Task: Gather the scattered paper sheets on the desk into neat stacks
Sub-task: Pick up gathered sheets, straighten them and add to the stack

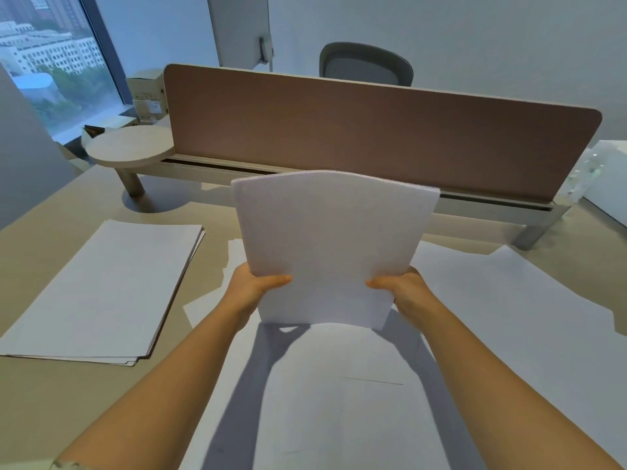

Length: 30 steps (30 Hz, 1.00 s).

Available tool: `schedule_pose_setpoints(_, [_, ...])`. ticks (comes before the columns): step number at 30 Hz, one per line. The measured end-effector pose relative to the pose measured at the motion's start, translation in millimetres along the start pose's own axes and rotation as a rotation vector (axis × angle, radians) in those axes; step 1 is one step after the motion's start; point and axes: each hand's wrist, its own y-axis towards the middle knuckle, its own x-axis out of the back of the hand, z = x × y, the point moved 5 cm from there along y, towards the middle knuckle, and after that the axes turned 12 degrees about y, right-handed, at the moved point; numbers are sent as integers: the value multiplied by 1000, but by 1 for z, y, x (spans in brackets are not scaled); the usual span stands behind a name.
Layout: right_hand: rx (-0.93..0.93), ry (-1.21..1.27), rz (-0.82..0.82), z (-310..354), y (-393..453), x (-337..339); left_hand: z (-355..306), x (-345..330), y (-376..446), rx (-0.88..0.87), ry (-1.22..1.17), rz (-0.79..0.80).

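Observation:
I hold a bundle of white paper sheets (334, 242) upright in front of me, its lower edge just above the desk. My left hand (252, 288) grips the bundle's left side and my right hand (403, 288) grips its right side, thumbs on the front. A squared stack of white sheets (108, 290) lies flat on the desk to the left. More loose white sheets (509, 317) lie spread under and to the right of my arms, overlapping one another.
The beige desk (51, 395) ends at a brown divider panel (373, 130) with a low shelf rail beneath it. A round side shelf (130, 147) sits at the back left. A grey chair (366, 64) stands behind the divider. Boxes rest by the window.

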Motion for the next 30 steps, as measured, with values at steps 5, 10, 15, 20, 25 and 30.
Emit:
schedule_pose_setpoints(5, [69, -35, -70, 8, 6, -3, -9, 3, -4, 0, 95, -69])
schedule_pose_setpoints(10, [165, -158, -29, 32, 6, -29, -37, 42, -11, -49, 161, -247])
schedule_pose_setpoints(15, [103, -211, 106, 27, 13, -87, -32, 102, -7, 24, 354, -381])
schedule_pose_setpoints(20, [-21, -224, 244, 3, 32, -169, 1, 183, 12, 187, 474, -412])
schedule_pose_setpoints(25, [-109, -241, 282, -24, 49, -257, 40, 268, 49, 259, 562, -424])
schedule_pose_setpoints(30, [-200, -262, 239, -67, 68, -322, 82, 328, 80, 326, 565, -429])
